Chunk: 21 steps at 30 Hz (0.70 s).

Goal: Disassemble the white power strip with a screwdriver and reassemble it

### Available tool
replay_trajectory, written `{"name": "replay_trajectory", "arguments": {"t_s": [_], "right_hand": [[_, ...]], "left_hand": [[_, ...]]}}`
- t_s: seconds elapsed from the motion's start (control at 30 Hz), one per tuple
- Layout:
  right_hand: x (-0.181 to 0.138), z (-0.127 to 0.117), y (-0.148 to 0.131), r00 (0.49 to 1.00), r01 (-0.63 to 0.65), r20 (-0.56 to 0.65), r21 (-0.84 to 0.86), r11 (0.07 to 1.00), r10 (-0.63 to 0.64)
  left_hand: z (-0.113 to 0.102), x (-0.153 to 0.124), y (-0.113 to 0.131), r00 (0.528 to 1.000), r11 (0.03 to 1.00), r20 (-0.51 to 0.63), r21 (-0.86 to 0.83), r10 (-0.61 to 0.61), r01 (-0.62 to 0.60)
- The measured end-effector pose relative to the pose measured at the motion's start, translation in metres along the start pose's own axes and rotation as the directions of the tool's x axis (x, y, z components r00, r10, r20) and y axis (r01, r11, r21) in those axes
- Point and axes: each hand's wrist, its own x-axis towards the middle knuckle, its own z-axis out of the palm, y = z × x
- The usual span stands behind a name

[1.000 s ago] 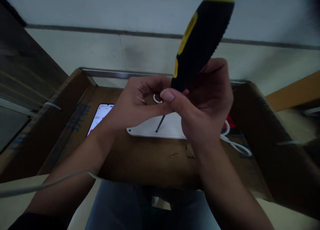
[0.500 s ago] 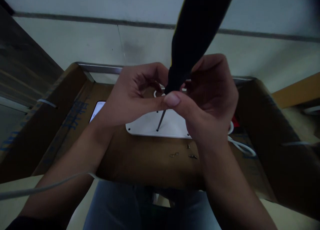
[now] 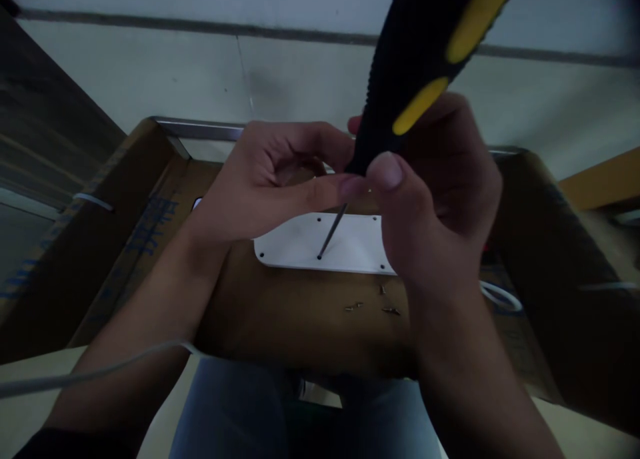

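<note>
A black and yellow screwdriver (image 3: 400, 79) leans to the upper right, its thin shaft ending at a hole near the front edge of a white plate (image 3: 290, 242). My right hand (image 3: 440, 186) is closed round the lower handle, thumb in front. My left hand (image 3: 285, 179) pinches the screwdriver where handle meets shaft, thumb and forefinger against it. The plate lies flat, with several dark holes along its edges; its right end is hidden behind my right hand. Several small screws (image 3: 391, 310) lie on the cardboard in front of the plate.
The work lies in an open cardboard box (image 3: 300, 326) with raised side walls, resting over my lap. A white cable (image 3: 503, 297) is coiled at the right. A phone's corner (image 3: 197, 202) shows behind my left wrist. A pale cord (image 3: 100, 366) crosses my left forearm.
The screwdriver handle has tilted further right and turned, so its yellow patches now show. Both hands have shifted slightly right with it; the tip stays at the same hole.
</note>
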Motion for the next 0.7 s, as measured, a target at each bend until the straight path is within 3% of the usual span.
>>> {"name": "replay_trajectory", "arguments": {"t_s": [0.1, 0.3, 0.47, 0.7], "right_hand": [[0.000, 0.003, 0.002, 0.999, 0.033, -0.017, 0.038, 0.999, -0.033], [-0.001, 0.006, -0.002, 0.993, 0.058, -0.093, -0.091, 0.994, -0.067], [-0.003, 0.004, -0.008, 0.998, -0.010, -0.069, -0.093, 0.996, 0.003], [-0.003, -0.008, -0.016, 0.992, 0.022, 0.125, -0.182, 0.983, 0.001]], "left_hand": [[0.005, -0.002, 0.000, 0.997, 0.994, -0.021, 0.082, 0.070, -0.068], [0.012, -0.006, -0.005, 0.977, 0.926, -0.024, 0.326, 0.211, -0.192], [0.005, -0.006, -0.005, 0.971, 0.956, 0.128, 0.191, 0.202, -0.224], [-0.002, -0.005, -0.011, 0.989, 0.989, 0.108, -0.124, 0.098, -0.084]]}}
